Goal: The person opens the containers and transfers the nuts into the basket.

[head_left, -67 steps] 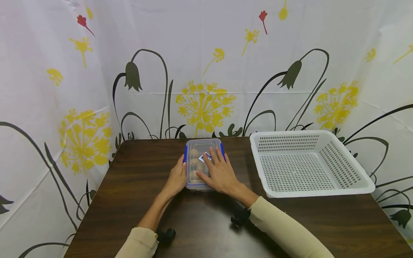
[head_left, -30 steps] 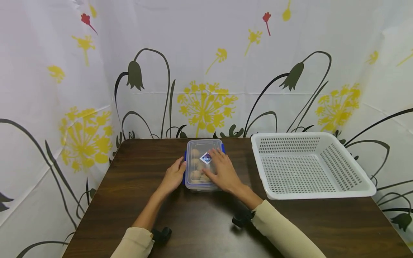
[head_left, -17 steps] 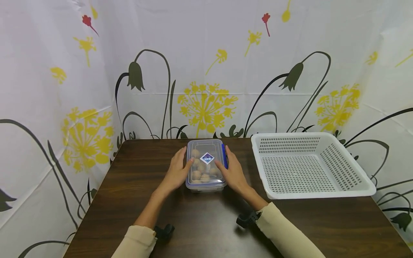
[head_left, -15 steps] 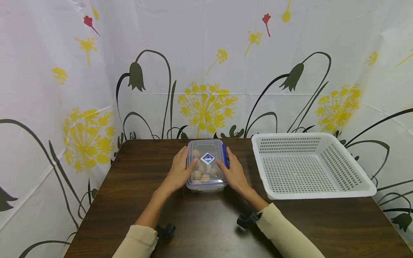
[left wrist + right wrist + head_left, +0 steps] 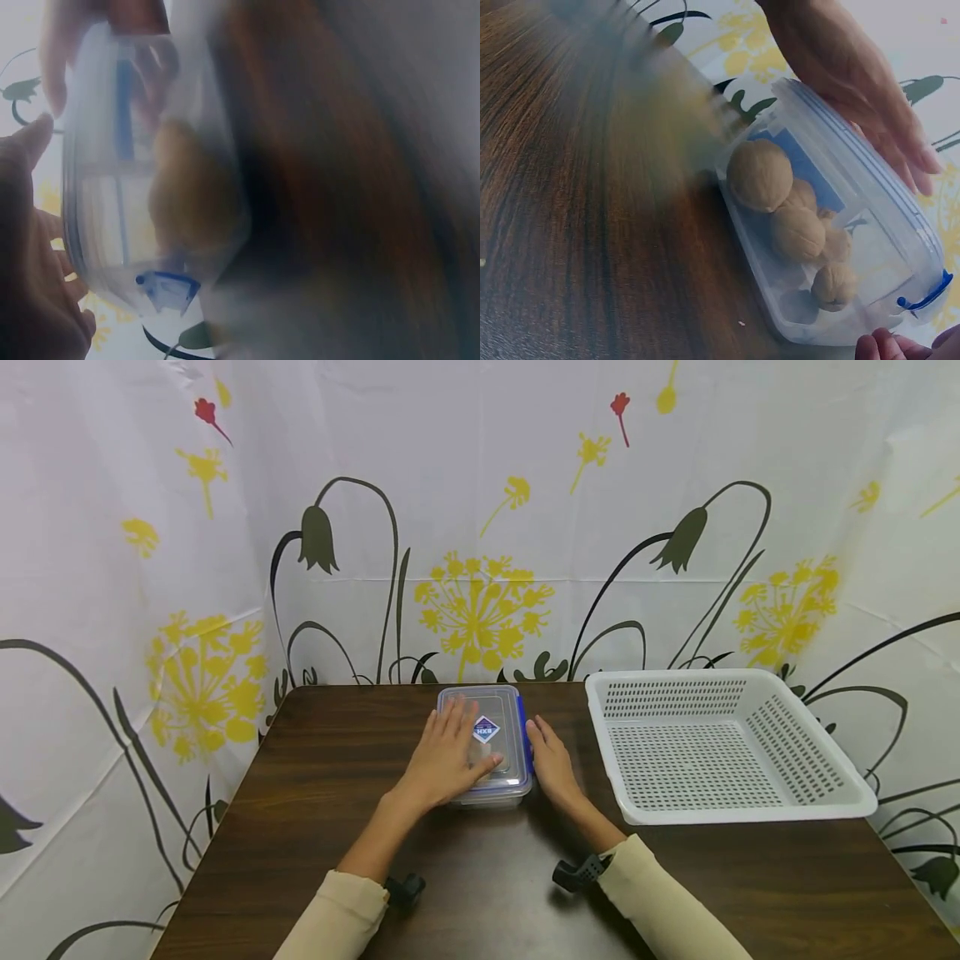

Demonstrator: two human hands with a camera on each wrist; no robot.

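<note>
A clear plastic food container point(image 5: 495, 785) with a blue-trimmed lid sits on the dark wooden table. Through its wall in the right wrist view, several walnuts point(image 5: 760, 175) show. My left hand point(image 5: 441, 764) lies over the left part of the lid point(image 5: 504, 714), fingers spread and straight, hiding much of the contents. At the container's right side, by the long blue latch point(image 5: 523, 727), is my right hand point(image 5: 553, 764), its fingers loosely extended along that side. Another blue latch point(image 5: 928, 292) stands out from the container wall in the right wrist view.
A white perforated plastic basket point(image 5: 690, 768) stands on the right of the table point(image 5: 337, 793). Behind the table hangs a flower-printed curtain point(image 5: 480, 527). Each wrist wears a black camera strap, and the sleeves are beige.
My left hand has gone from the container's left side onto the lid. My right hand, earlier spread over the lid, has shifted to the right side. The container has edged slightly right in view.
</note>
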